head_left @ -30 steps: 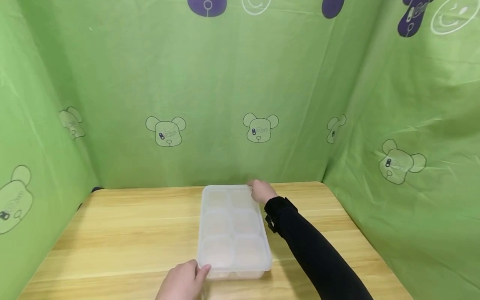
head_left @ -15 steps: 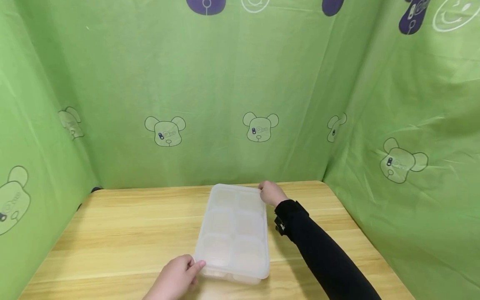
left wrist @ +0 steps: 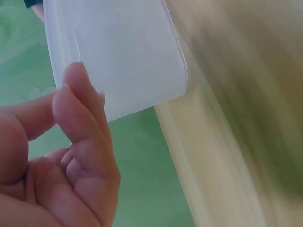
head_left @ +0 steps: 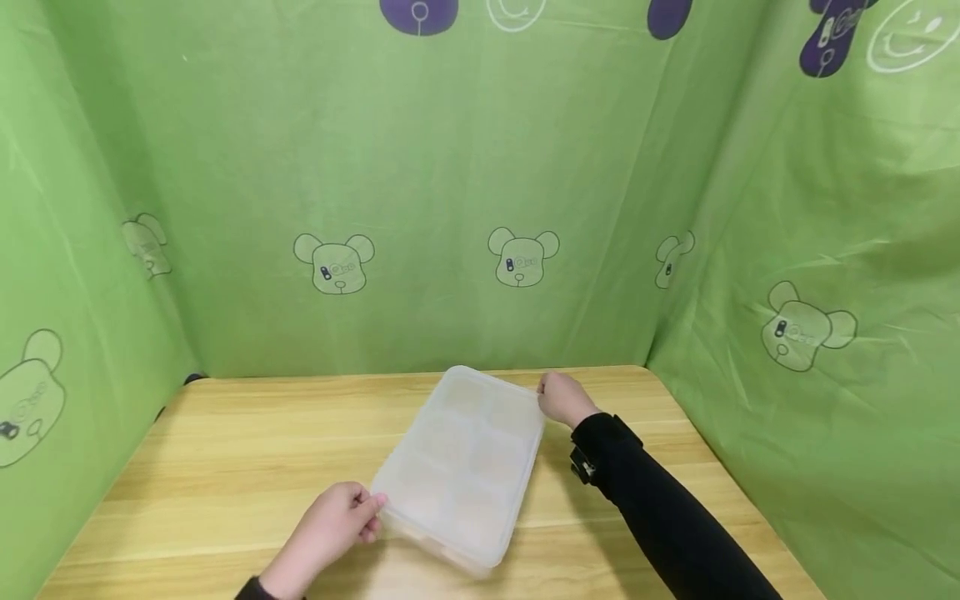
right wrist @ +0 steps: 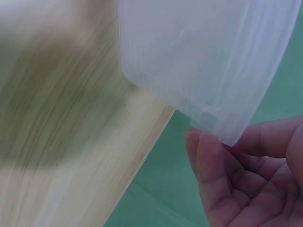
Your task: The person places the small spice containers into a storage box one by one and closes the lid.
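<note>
A translucent white plastic storage box with a lid (head_left: 465,462) lies turned at a slant near the middle of the table; several rounded compartments show through its top. My left hand (head_left: 330,525) pinches its near left corner between thumb and fingers. At the far right corner, my right hand (head_left: 566,400) grips the rim. The left wrist view shows the box's cloudy side (left wrist: 128,56) beyond the curled fingers of that hand. In the right wrist view, fingertips (right wrist: 208,146) and thumb hold a lower corner of the box. What the compartments contain is too cloudy to tell.
A light wood-grain table (head_left: 247,450) spreads around the box. Green cloth walls (head_left: 420,167) with printed bear heads enclose the back and both sides. The table's back edge runs close behind the box's far end.
The box has turned clockwise, its far end swinging right and its near end left. My left hand has moved left and away from me; my right hand has shifted right and slightly nearer.
</note>
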{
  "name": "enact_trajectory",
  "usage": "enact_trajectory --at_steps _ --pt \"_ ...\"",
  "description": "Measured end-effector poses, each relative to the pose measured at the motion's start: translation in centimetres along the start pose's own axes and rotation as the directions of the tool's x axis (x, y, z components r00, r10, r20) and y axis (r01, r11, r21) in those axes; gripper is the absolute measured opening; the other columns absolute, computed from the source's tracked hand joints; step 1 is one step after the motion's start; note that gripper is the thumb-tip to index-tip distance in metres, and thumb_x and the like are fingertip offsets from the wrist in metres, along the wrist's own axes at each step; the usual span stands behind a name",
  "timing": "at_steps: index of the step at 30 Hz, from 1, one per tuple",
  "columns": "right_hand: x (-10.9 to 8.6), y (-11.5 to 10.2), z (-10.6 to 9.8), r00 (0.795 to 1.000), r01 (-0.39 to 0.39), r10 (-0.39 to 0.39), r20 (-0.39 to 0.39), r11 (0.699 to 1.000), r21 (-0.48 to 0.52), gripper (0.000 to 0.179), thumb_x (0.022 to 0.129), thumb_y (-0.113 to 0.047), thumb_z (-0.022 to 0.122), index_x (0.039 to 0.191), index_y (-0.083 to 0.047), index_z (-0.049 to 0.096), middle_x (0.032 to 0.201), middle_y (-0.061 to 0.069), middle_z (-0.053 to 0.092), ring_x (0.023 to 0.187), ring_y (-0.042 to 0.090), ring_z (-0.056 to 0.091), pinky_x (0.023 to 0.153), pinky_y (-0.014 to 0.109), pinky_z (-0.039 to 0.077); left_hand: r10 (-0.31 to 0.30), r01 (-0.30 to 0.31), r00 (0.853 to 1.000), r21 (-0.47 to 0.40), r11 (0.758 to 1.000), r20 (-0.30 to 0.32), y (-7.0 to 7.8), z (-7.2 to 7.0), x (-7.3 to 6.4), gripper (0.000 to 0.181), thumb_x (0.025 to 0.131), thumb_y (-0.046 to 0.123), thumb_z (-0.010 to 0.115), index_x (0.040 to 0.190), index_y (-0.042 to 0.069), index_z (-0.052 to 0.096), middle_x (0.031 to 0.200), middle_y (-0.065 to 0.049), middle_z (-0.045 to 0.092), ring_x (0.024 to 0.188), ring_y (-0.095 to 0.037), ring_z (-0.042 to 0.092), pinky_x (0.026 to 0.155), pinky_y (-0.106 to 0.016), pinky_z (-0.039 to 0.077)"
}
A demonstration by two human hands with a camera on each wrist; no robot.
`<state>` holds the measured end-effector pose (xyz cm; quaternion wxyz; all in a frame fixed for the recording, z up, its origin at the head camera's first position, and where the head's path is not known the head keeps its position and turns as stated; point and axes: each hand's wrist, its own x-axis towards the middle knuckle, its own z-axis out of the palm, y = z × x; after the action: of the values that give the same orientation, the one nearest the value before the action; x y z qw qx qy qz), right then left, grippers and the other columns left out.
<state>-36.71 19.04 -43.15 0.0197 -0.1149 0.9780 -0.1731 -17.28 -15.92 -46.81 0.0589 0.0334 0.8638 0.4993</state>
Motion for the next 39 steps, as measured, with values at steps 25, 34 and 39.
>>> enact_trajectory --at_steps 25,34,39 --pt "-5.8 0.9 -0.1 0.999 -0.022 0.02 -0.035 0.999 -0.048 0.013 0.094 -0.005 0.054 0.083 0.0 0.061 0.071 0.008 0.056 0.064 0.022 0.05 0.064 0.038 0.046 0.039 0.04 0.962 0.281 0.959 -0.27 -0.2 -1.3 7.5 0.028 0.103 0.016 0.052 0.087 0.001 0.069 0.066 -0.001 0.06 0.057 -0.015 0.053 0.054 -0.031 0.045" --pt "-7.7 0.2 0.7 0.997 -0.033 0.031 -0.077 0.999 -0.021 0.021 0.093 -0.004 0.054 0.072 -0.007 0.051 0.061 0.002 0.041 0.054 0.018 0.041 0.053 0.031 0.036 0.031 0.04 0.963 0.257 0.966 -0.266 -0.5 -1.4 8.6 0.044 0.103 0.02 0.053 0.128 -0.015 0.056 0.112 -0.027 0.069 0.092 -0.037 0.068 0.088 -0.051 0.053" --pt "-9.2 -0.3 1.4 0.992 -0.004 -0.002 -0.123 0.999 -0.046 0.029 0.088 -0.001 0.05 0.064 -0.013 0.04 0.059 -0.001 0.032 0.051 0.015 0.032 0.049 0.029 0.03 0.011 0.027 0.972 0.161 0.987 -0.233 -0.7 -1.5 9.1 0.05 0.103 0.021 0.052 0.137 -0.015 0.046 0.121 -0.028 0.065 0.105 -0.041 0.065 0.095 -0.053 0.05"
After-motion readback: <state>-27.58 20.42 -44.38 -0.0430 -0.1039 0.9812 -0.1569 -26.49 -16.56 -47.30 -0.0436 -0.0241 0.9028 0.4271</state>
